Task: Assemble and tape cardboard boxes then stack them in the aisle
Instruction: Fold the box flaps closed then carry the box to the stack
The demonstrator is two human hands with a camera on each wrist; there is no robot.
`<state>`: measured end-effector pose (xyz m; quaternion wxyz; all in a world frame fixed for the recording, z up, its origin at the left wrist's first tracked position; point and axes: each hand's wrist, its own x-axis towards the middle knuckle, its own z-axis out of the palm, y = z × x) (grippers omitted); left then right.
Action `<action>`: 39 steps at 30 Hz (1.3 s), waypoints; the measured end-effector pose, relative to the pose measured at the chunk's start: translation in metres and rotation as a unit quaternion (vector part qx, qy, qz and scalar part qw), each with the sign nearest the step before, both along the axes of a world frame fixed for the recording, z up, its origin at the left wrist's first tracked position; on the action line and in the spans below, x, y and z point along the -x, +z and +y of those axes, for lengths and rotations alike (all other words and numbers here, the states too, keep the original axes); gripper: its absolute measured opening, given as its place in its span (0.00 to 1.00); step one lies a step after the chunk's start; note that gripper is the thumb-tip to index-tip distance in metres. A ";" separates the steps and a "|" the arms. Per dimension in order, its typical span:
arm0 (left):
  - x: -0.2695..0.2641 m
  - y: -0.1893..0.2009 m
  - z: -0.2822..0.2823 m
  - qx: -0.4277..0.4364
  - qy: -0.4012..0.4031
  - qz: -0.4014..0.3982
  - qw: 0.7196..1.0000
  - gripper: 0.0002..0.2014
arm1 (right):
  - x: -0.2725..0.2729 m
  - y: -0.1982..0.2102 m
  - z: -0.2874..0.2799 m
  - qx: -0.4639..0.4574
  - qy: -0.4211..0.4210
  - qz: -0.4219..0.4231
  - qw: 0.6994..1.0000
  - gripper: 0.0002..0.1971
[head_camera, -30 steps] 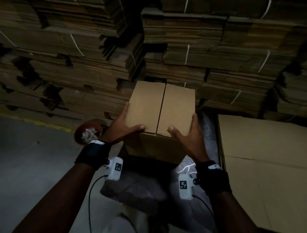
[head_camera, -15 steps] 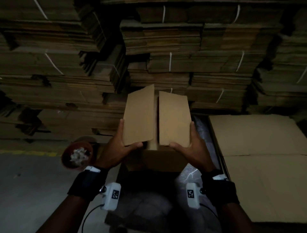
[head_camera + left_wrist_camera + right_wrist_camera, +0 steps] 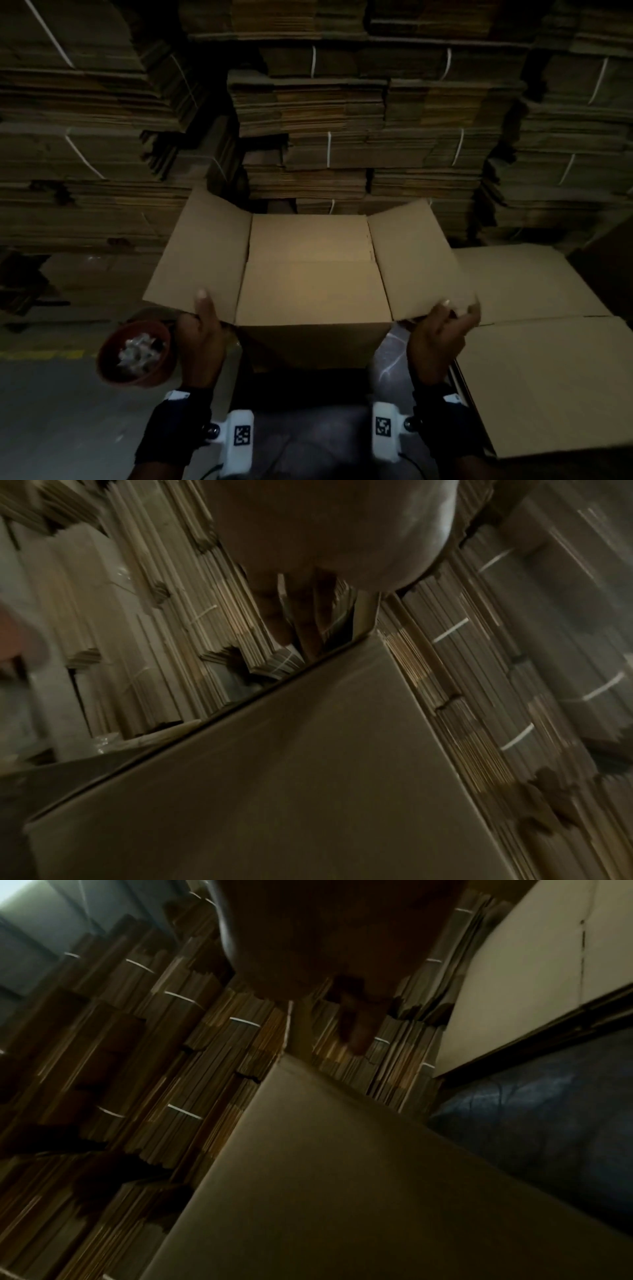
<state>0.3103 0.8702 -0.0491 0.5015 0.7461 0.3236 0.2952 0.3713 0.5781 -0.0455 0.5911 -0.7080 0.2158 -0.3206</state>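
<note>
From the head view, the box (image 3: 313,294) sits right in front, between both hands, with its two inner flaps folded flat and its two side flaps spread out wide. The left hand (image 3: 202,337) pinches the near corner of the left flap (image 3: 202,260), thumb on top, at about 9 o'clock from the box's middle. The right hand (image 3: 440,337) pinches the near corner of the right flap (image 3: 416,260) at about 3 o'clock. Each flap runs long from near to far, and I think each must swing in toward the middle to close. From the left wrist view, the fingers (image 3: 279,615) reach under the flap's edge toward 12 o'clock. From the right wrist view, it is dark and blurry; one finger (image 3: 356,1026) points toward 12 o'clock by the flap's corner.
</note>
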 end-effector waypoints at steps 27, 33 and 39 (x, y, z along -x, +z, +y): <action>-0.065 -0.014 0.048 -0.224 -0.145 0.141 0.953 0.33 | -0.066 0.021 0.006 0.377 0.374 0.271 0.802 0.33; -0.102 0.005 0.044 -0.172 -0.164 0.079 0.968 0.16 | -0.043 0.018 -0.007 0.412 0.367 0.202 0.809 0.25; -0.128 0.022 0.044 -0.153 -0.276 0.079 0.946 0.15 | -0.036 0.019 -0.013 0.495 0.359 0.139 0.779 0.17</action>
